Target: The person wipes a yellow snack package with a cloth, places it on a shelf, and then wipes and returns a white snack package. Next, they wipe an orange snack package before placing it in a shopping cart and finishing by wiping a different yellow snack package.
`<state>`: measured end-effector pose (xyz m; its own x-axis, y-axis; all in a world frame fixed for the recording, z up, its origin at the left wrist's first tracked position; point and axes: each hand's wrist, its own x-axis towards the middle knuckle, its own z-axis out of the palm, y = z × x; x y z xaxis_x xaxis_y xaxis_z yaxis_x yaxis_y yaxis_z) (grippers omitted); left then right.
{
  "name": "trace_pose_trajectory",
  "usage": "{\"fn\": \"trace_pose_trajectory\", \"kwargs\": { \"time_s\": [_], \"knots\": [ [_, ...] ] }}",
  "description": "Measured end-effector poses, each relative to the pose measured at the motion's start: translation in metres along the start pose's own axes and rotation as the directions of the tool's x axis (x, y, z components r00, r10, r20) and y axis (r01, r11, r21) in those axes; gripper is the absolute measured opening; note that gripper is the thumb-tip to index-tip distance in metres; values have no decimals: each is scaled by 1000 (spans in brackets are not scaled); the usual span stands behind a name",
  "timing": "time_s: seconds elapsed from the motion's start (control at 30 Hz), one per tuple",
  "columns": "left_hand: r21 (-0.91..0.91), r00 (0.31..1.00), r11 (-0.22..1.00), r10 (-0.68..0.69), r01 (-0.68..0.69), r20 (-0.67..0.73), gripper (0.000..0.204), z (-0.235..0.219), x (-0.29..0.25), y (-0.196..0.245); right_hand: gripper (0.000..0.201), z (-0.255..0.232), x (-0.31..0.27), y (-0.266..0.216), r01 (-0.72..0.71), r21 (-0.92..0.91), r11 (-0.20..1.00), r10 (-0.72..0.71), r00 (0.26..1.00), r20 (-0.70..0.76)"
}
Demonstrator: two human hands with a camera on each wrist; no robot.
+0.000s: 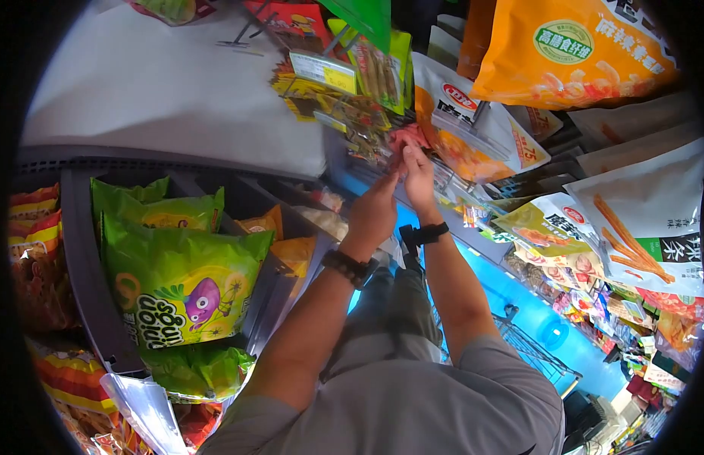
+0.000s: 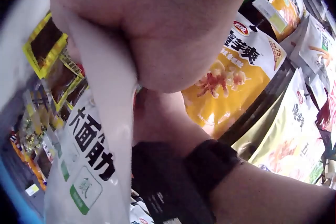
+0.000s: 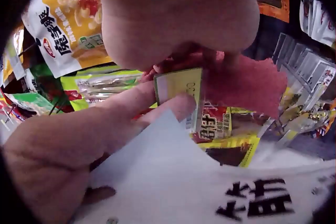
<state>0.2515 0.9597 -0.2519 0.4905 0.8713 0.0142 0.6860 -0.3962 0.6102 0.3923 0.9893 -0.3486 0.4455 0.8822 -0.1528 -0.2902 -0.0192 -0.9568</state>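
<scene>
My left hand holds a white snack bag with black characters, which hangs below the palm. In the right wrist view, fingers of that hand pinch a small yellow price tag. Close above it, my right hand grips a crumpled red cloth, part of which spreads out to the side beside the tag. The head view shows both hands together at the shelf front, the red cloth at the fingertips. Much of the right hand's fingers is hidden under the palm.
Orange-and-white snack bags hang right of the hands. Small yellow-edged packets hang at the upper left beside a price label. Green puffed-snack bags fill a dark shelf bin on the left. A wire cart stands at lower right.
</scene>
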Motion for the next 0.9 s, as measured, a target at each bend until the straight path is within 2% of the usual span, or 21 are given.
{"fn": "trace_pose_trajectory", "kwargs": {
  "time_s": [0.07, 0.13, 0.2, 0.27, 0.33, 0.53, 0.7, 0.9],
  "knots": [
    [8, 1000, 1000, -13, 13, 19, 51, -1, 2, -1, 43, 7, 5, -31, 9, 71, 997, -9, 1000, -8],
    [-11, 999, 1000, -16, 16, 38, 52, 2, 1, -3, 38, 1, 27, -24, 81, 50, 995, -79, 996, -47],
    [-30, 999, 1000, -2, 4, 45, 53, 3, 0, -10, 42, -2, 47, -21, 39, 12, 999, -38, 997, -67],
    [-15, 999, 1000, 4, -3, 32, 54, -4, 1, -5, 47, 1, 59, -29, 104, 68, 992, -100, 993, -58],
    [-5, 999, 1000, -8, 9, 41, 55, -3, 1, -2, 47, -2, 73, -31, 89, 152, 984, -79, 995, -65],
    [8, 994, 999, -44, 44, 104, 57, -5, 1, -3, 48, -10, 111, -18, 94, 88, 992, -78, 982, -170],
    [-21, 993, 998, -60, 62, 99, 58, -14, 3, 5, 49, -11, 132, -6, 111, 34, 993, -101, 967, -235],
    [22, 988, 999, -51, 48, 146, 65, -2, -4, -7, 50, -11, 166, -1, 141, 41, 989, -127, 962, -242]
  ]
}}
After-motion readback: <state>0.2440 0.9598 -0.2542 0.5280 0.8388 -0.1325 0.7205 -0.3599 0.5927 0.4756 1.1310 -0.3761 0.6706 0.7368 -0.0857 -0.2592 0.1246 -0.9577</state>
